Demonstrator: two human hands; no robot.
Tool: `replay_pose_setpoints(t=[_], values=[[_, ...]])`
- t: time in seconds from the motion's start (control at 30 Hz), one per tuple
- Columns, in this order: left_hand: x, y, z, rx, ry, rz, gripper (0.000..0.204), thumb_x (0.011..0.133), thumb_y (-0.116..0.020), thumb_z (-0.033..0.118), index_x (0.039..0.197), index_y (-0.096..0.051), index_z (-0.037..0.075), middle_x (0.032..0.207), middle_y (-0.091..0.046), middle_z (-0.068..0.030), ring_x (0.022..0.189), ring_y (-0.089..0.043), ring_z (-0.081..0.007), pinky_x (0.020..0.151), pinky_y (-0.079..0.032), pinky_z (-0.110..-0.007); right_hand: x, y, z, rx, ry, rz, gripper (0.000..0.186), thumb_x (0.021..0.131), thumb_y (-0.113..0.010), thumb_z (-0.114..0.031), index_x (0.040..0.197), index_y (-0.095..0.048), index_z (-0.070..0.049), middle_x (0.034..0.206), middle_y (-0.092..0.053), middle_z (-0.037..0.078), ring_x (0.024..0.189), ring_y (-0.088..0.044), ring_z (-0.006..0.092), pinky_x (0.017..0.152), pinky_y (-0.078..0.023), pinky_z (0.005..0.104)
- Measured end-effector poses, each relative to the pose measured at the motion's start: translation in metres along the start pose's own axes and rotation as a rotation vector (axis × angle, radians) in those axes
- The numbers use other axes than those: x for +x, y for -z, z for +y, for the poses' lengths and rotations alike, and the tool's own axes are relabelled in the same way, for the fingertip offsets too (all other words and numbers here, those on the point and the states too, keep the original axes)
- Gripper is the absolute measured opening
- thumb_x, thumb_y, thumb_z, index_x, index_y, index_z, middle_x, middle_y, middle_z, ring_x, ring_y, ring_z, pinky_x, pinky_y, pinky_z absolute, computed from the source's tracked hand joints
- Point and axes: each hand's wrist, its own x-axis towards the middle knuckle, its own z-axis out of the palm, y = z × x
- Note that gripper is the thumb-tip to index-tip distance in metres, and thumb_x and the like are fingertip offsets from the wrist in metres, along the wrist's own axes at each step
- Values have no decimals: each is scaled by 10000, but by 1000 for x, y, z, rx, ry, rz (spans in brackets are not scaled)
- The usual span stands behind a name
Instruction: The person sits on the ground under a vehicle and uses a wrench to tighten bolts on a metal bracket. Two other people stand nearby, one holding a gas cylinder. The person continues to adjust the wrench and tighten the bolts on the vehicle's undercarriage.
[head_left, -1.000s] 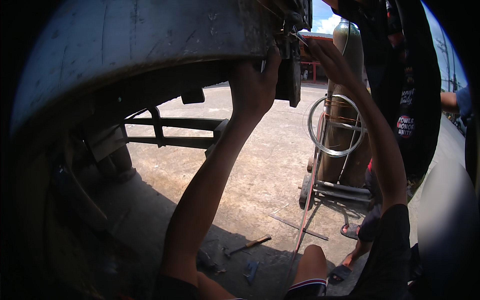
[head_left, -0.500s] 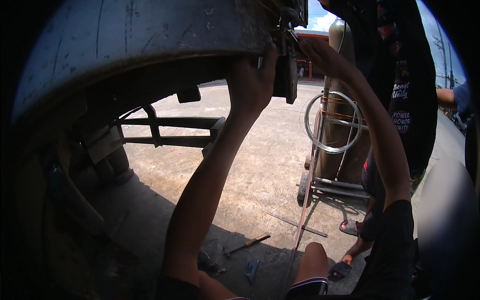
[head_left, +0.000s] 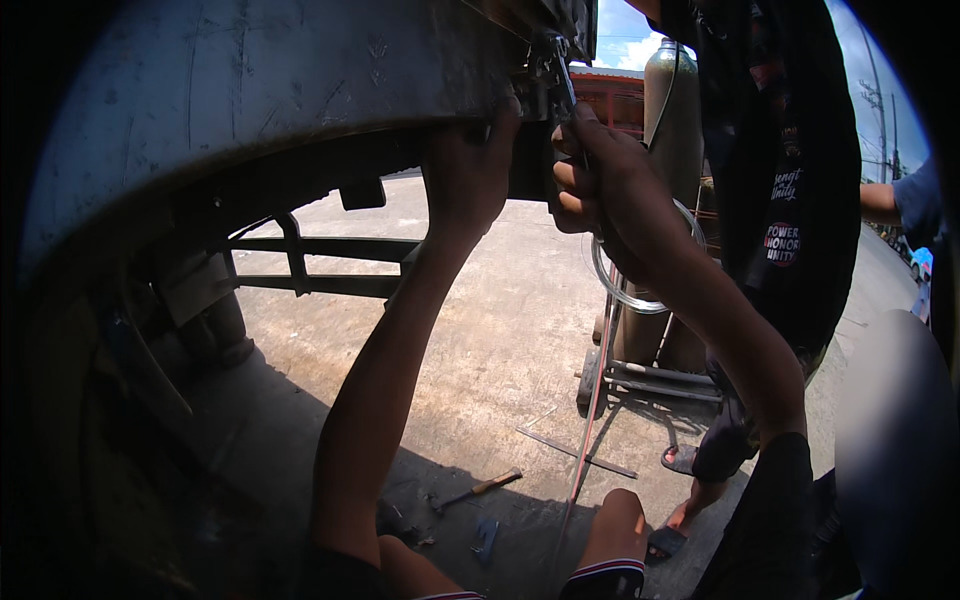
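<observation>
2 bare arms rise from the lower edge of the frame to the underside of a large curved metal body [head_left: 250, 80] that fills the upper left. At top centre the left hand [head_left: 470, 175] presses up against the shadowed lower edge of that metal body; its fingers sit in deep shade, so whether they are clenched or merely laid flat cannot be told. Just to its right the right hand [head_left: 600, 185] is curled, fingers clenched around a small dark metal fitting [head_left: 550, 75] that hangs from the body's edge at top centre. Behind the right hand, in the upper right, stands a tall gas cylinder [head_left: 675, 110] on a wheeled cart [head_left: 650, 375], with a coiled hose [head_left: 640, 300] looped in front of it. A person in dark clothing [head_left: 770, 190] stands at the right beside the cylinder. On the sunlit concrete ground [head_left: 500, 320] at lower centre lies a hammer [head_left: 475, 490], with 1 thin metal rod [head_left: 575, 452] lying near it to the right. A horizontal metal frame [head_left: 320, 265] runs under the body at centre left.
</observation>
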Motion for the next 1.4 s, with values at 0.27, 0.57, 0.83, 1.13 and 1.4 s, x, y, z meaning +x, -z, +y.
replay_pose_setpoints(t=[0.27,0.57,0.83,1.13,1.4], values=[[-1,1,-7,-54,148,-73,339,913,-680,324,921,-638,-12,849,-652,-128,787,-634,-217,722,-461,-338,62,78,12,-800,643,-36,392,1023,-485,-328,1208,-583,3,825,-557,22,713,-449,73,648,-375,243],[1,0,-11,-107,135,-49,328,921,-672,313,953,-625,-10,856,-643,-113,792,-619,-200,725,-447,-331,138,103,-14,-977,495,-262,391,1022,-489,-357,1196,-593,-23,893,-597,72,802,-537,142,738,-438,331],[-1,-5,-10,-164,72,-38,364,926,-679,304,670,-558,75,538,-460,52,436,-417,-27,408,-281,-224,119,91,23,-909,722,-111,401,1045,-416,-388,1152,-563,-31,776,-544,39,677,-506,128,609,-424,302],[4,-2,-9,-169,-18,-23,292,921,-677,283,884,-626,-2,724,-583,-46,636,-560,-124,567,-402,-264,12,-8,9,216,8,-97,268,984,-526,-386,954,-517,-120,686,-440,-63,552,-423,29,490,-349,202],[0,1,-10,-128,30,-52,384,917,-688,326,673,-558,59,533,-465,47,435,-434,-43,409,-300,-220,-1,-5,-7,60,196,48,266,976,-536,-353,944,-555,-90,637,-427,-75,487,-398,18,451,-304,189]])
